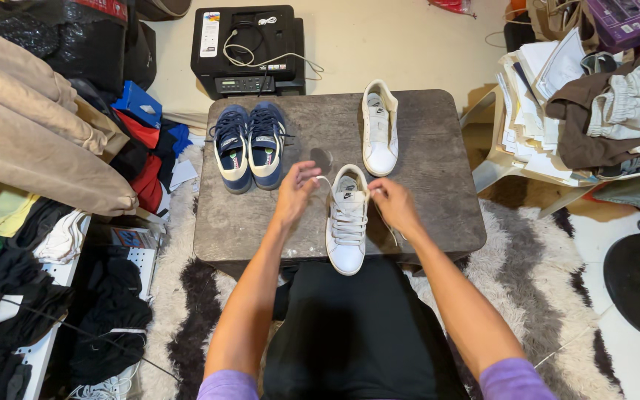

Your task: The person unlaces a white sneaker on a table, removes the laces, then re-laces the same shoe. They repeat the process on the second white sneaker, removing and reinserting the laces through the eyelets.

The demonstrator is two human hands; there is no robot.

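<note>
White shoe [347,226] at table [438,200] front edge, toe toward wearer. Left hand [295,194] and right hand [394,207] each pinching a lace end [323,178], pulled apart (likely tightening). Matching shoe [379,127] and blue pair [250,144] behind.

The bench [438,192] has bare grey surface along its right side, open for a hand to pass, and a bare strip at the near left corner. The pair of blue shoes [250,144] blocks the far left, the lone white shoe [379,130] stands at the far middle, and the nearer white shoe [347,222] fills the front centre. A narrow gap runs between the blue pair and the far white shoe.
</note>
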